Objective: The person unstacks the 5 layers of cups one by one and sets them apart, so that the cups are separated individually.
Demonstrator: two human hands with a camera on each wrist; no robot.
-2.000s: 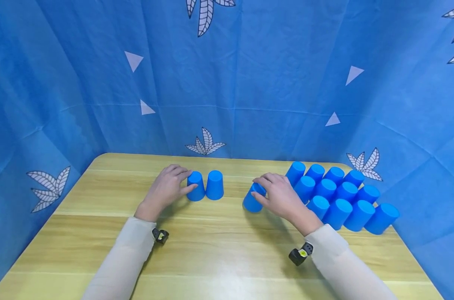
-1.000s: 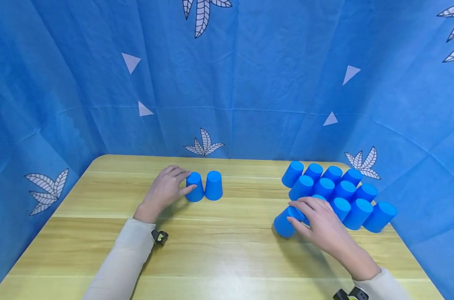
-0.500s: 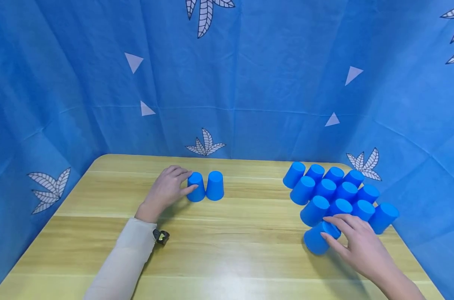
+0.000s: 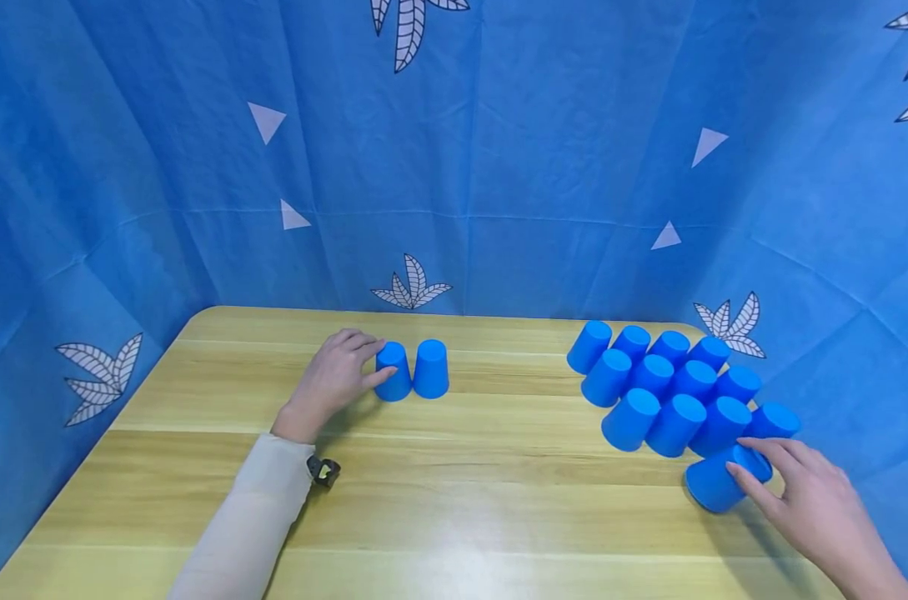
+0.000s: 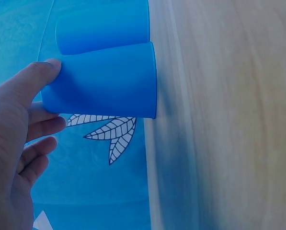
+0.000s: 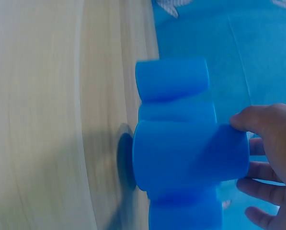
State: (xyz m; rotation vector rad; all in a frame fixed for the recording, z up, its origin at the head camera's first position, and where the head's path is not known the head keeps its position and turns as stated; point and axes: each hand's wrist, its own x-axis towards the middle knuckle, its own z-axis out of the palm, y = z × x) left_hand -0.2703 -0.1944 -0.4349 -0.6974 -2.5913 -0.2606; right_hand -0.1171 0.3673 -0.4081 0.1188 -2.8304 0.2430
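My left hand [image 4: 333, 379] pinches the narrow upper end of a blue cup [image 4: 393, 383] that stands upside down on the table. Touching or nearly touching it on the right is a second upturned blue cup [image 4: 431, 371]. At the front right, my right hand [image 4: 817, 496] grips another blue cup [image 4: 714, 482] by its narrow end, thumb and fingers on opposite sides. In the right wrist view this cup [image 6: 186, 153] is a little off the table, with its shadow apart from the rim. The left wrist view shows the thumb on the left cup [image 5: 102, 81].
Several upturned blue cups [image 4: 675, 427] stand in close rows at the table's right, just behind the right hand's cup. The wooden table [image 4: 454, 492] has a blue curtain [image 4: 469, 167] with leaf prints along its back and sides.
My right hand has carried its cup from near the table's middle rightward and toward me, along the front of the rows. The left hand stays on its cup.
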